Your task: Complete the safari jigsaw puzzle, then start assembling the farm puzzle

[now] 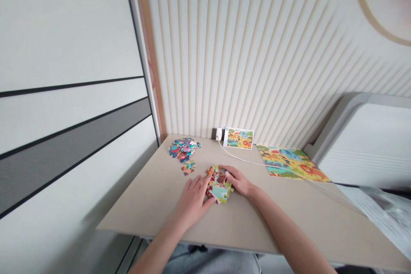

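Note:
A loose heap of jigsaw puzzle pieces [219,192], mostly red, green and light blue, lies on the table between my hands. My left hand [195,199] rests at the heap's left side, fingers spread, with the thumb and fingertips touching the pieces. On the heap's upper right, my right hand [239,181] curves around the edge, fingers apart and in contact with pieces. No piece appears gripped in either hand. Farther back on the left is a second pile of puzzle pieces [183,147], bluish and purple, with a few orange and teal pieces [188,167] just in front of it.
A picture card [239,138] leans against the ribbed wall beside a white charger plug [218,134]. Its cable [244,160] runs rightward over an assembled animal picture [293,163]. Clear plastic and white sheets [374,205] lie at the right. A white cabinet [70,158] borders the left.

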### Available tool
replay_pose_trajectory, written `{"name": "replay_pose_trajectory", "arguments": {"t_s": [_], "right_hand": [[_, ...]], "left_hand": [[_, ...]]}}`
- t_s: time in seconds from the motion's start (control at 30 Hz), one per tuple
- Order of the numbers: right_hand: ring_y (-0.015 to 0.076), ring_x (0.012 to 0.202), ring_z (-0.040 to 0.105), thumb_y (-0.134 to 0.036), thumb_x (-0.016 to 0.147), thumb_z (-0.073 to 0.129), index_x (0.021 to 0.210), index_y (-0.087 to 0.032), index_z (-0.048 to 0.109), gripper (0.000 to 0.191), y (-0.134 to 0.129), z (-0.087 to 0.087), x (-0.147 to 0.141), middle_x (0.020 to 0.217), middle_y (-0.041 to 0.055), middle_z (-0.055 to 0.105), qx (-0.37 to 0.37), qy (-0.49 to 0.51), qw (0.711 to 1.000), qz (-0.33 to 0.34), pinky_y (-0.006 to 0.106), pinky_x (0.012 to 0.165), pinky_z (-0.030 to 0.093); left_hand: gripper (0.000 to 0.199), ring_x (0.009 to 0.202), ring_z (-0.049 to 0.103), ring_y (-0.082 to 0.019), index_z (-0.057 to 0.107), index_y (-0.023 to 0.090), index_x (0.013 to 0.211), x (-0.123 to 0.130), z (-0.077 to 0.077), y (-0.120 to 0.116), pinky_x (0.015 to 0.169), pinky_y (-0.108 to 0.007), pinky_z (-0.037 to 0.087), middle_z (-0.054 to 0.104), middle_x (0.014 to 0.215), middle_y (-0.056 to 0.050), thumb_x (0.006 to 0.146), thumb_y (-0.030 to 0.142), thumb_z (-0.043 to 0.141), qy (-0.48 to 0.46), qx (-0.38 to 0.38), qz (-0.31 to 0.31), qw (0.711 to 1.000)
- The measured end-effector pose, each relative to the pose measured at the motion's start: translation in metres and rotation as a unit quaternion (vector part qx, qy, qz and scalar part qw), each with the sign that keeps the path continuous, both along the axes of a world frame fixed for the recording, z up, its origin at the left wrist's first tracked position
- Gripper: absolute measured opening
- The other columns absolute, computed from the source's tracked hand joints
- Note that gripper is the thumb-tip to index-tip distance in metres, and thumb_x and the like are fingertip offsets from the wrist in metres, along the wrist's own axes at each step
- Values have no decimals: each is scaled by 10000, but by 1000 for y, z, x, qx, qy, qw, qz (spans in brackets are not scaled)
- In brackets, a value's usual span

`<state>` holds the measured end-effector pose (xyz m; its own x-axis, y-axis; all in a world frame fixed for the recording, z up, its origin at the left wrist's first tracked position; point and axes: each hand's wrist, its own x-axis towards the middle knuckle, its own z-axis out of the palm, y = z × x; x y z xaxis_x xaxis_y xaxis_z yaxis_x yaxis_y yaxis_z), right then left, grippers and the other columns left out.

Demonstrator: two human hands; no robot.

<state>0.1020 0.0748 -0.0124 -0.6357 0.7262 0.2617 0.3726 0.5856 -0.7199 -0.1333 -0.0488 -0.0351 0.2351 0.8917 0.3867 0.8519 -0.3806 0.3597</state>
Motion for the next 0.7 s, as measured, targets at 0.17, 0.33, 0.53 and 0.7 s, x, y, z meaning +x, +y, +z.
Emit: {"name": "replay_pose_trajectory", "arguments": {"t_s": [0.17,0.33,0.53,0.7], "right_hand": [[363,1420,485,-698,870,662,1541,-254,496,821,-11,3,12,1544,141,532,0,-28,999,-19,580,1204,322],[338,1463,447,-687,958,529,1555,-257,476,738,-10,4,11,1568,133,508,-27,-34,997,-62,576,1235,274],[295,1422,502,-659,964,554,1592,-255,394,764,-6,4,18,1583,123,485,-137,49,989,-18,512,1206,371],[301,1395,513,-572,781,830,1578,-270,406,952,-8,4,15,1543,133,469,-113,67,991,-28,491,1201,388]], "left_hand": [[791,1402,495,-351,363,229,1549,-2,9,26,1161,-542,393,531,1495,-171,861,333,739,-71,-55,-67,994],[1119,1455,443,-387,281,223,1615,-2,9,66,1180,-549,392,433,1591,-192,691,427,880,-101,-90,-118,984],[1053,1461,431,-384,323,244,1608,3,3,76,1204,-568,361,432,1591,-179,727,432,869,-134,-86,-134,978],[899,1435,460,-333,404,263,1557,4,6,67,1205,-503,394,455,1544,-145,778,355,843,-206,-85,-142,965]]}}
